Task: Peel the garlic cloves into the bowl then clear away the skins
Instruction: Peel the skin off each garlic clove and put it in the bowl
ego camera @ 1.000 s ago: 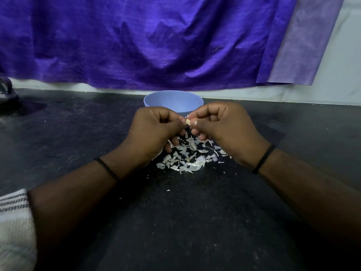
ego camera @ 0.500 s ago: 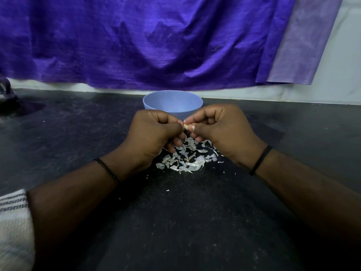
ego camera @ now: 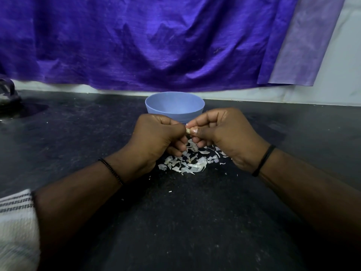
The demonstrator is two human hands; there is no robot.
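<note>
Mid-peel at frame centre: I have my left hand [ego camera: 156,137] and right hand [ego camera: 220,132] both pinching one garlic clove [ego camera: 188,130] above the skins [ego camera: 187,163] on the dark surface [ego camera: 175,222]; next, I judge, strip it and drop it into the blue bowl [ego camera: 174,108] just behind.

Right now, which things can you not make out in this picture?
- Inside of the blue bowl: head view, hidden by its near wall.
- Garlic clove: mostly covered by the left hand and right hand.
- Dark object: cut off by the left edge.
- Skins: partly under the hands.
</note>
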